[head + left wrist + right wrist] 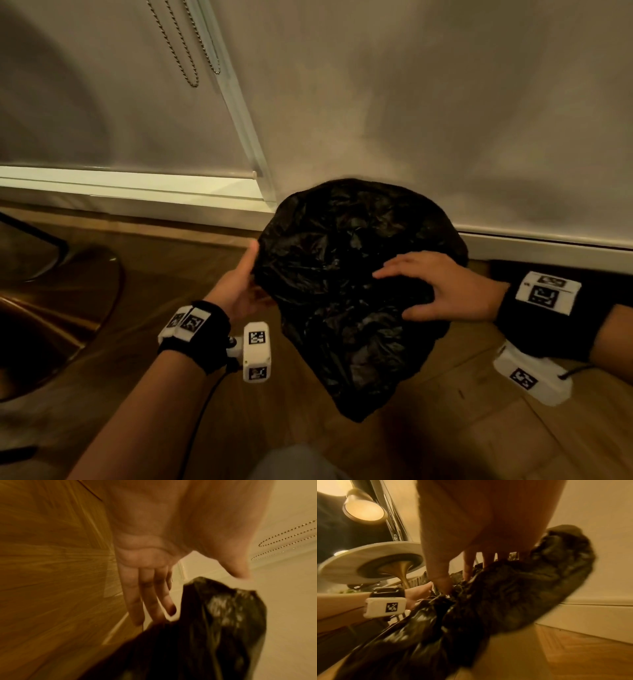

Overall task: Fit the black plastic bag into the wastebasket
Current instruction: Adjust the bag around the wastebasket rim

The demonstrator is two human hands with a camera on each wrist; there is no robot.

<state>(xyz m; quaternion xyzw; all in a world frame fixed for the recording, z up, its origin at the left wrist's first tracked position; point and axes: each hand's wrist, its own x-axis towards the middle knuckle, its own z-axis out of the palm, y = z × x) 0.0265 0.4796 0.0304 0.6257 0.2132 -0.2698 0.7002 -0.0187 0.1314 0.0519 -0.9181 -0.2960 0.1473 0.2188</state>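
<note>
Holding: the person has the black plastic bag up between both hands, above the wooden floor and close to the wall.
Bag: crumpled and puffed out at the top, narrowing to a loose tail that hangs toward the person; the wastebasket cannot be made out in any view.
Left hand: on the bag's left edge, thumb up along the plastic. The left wrist view is blurred; its fingers look nearly straight beside the bag, so whether they actually pinch it cannot be told.
Right hand: laid over the bag's right side, fingers spread and fairly straight across the top, thumb below them; in the right wrist view the fingertips press into the plastic.
Surroundings: a baseboard runs along the foot of the wall behind the bag, a bead chain hangs at the upper left, and a round table on a brass pedestal stands to the left.
</note>
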